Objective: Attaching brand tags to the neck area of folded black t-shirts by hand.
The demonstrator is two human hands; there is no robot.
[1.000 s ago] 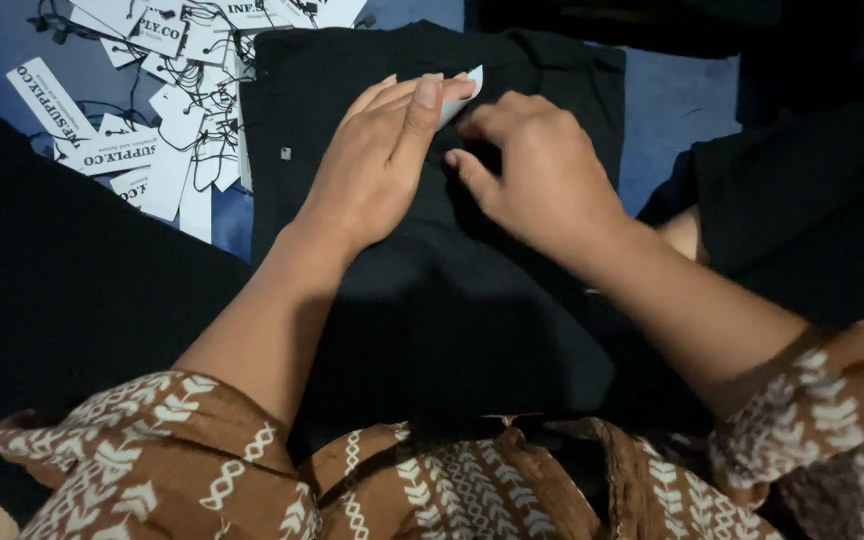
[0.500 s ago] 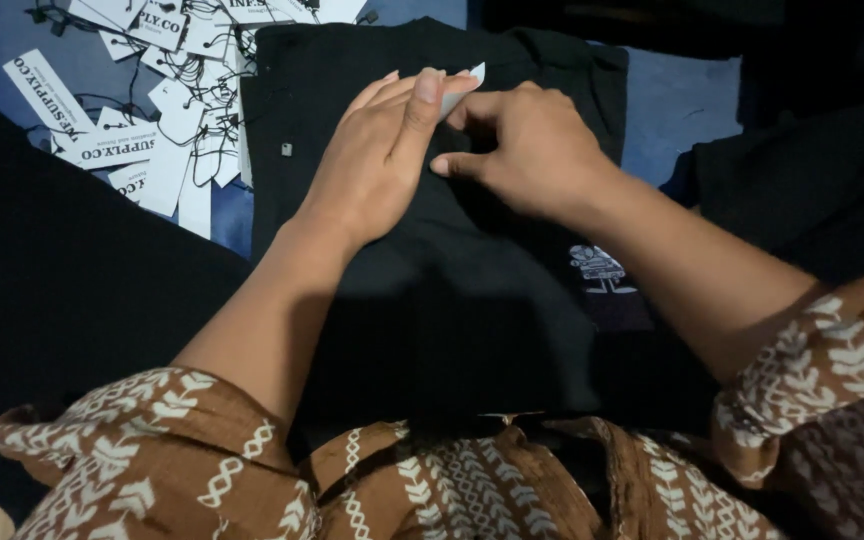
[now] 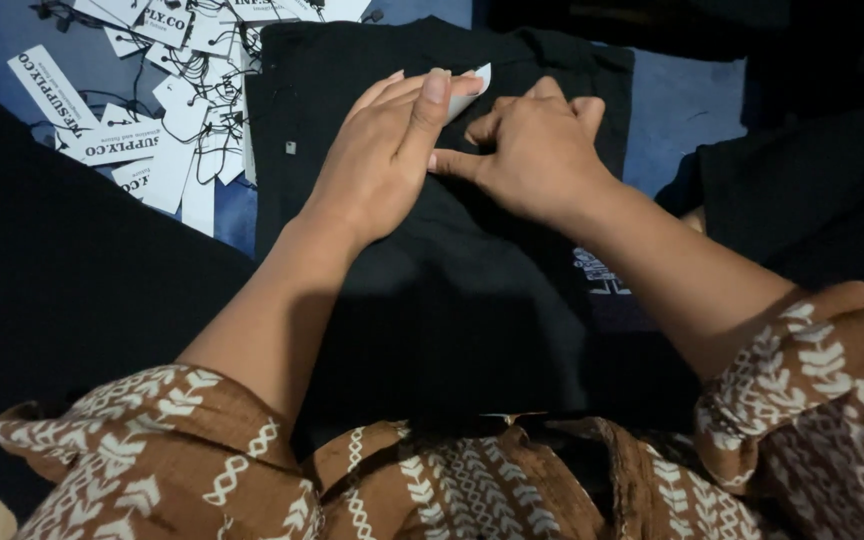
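A folded black garment point(image 3: 452, 290) lies in front of me on a blue surface. My left hand point(image 3: 387, 155) rests flat on its upper part, fingers together and stretched out. A small white tag point(image 3: 474, 82) peeks out at the fingertips, at the garment's collar. My right hand point(image 3: 537, 150) is curled beside the left, fingers bent down onto the fabric by the tag, thumb touching the left hand. Whether it pinches the tag or the cloth is hidden. A small pale print point(image 3: 600, 272) shows on the garment beside my right forearm.
A heap of white paper hang tags with black strings point(image 3: 162, 110) lies at the upper left on the blue surface point(image 3: 682, 110). Dark cloth point(image 3: 52, 300) covers the left side, and more black garments point(image 3: 812, 190) lie at the right.
My right hand has curled tighter and shifted slightly toward the left hand at the tag. The right forearm moved aside, uncovering the pale print. The left hand stayed pressed flat.
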